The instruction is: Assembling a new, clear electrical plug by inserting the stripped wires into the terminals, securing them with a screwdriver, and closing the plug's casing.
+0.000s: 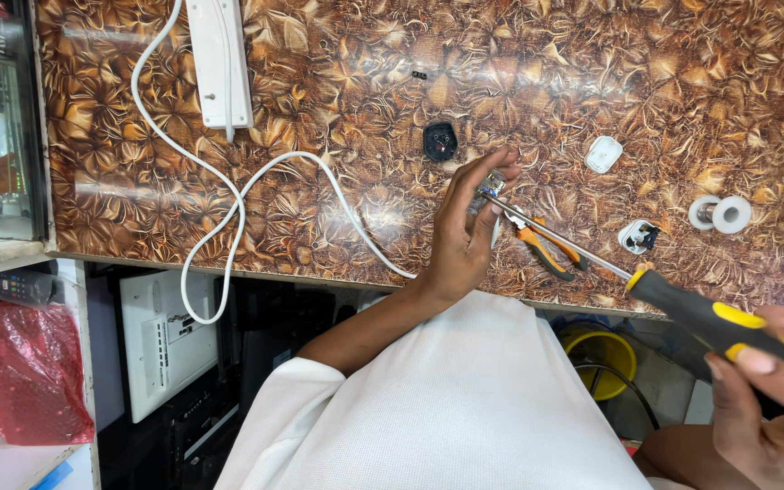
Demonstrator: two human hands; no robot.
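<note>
My left hand (465, 238) is up over the front edge of the table (592, 82), fingers pinched together on a small metal-and-clear part (490, 186), held at the fingertips. Can't tell exactly what the part is, too small. My right hand (769, 399) sits low at the bottom right, off the table, closed around the black and yellow handle of a screwdriver (710, 319). Its thin shaft runs up and left, tip touching the part in the left hand.

Just under the shaft, near the front edge, lie pliers w/ orange grips (544, 249), partly hidden by the left hand. Right of them, also near the front edge, a small white plug half w/ dark inner bits (639, 237). Further back a white rounded plug cover (603, 153), lying apart. Toward the right edge a white roll of tape (720, 214), on its side. Behind the left hand's fingertips, mid-table, a black round part w/ a little red inside (440, 142). A tiny dark bit (419, 74) lies further back still.

At the back left a white power strip (220, 59), long and rectangular; no label I can make out. Its white cable (229, 195) loops over the left part of the table, hangs past the front edge, then comes back toward the left wrist.

Off the table: a red bubble-wrap bag (34, 372) at the lower left, a white flat box w/ vents (163, 340) under the front edge, a yellow bucket (602, 354) under the right side.
</note>
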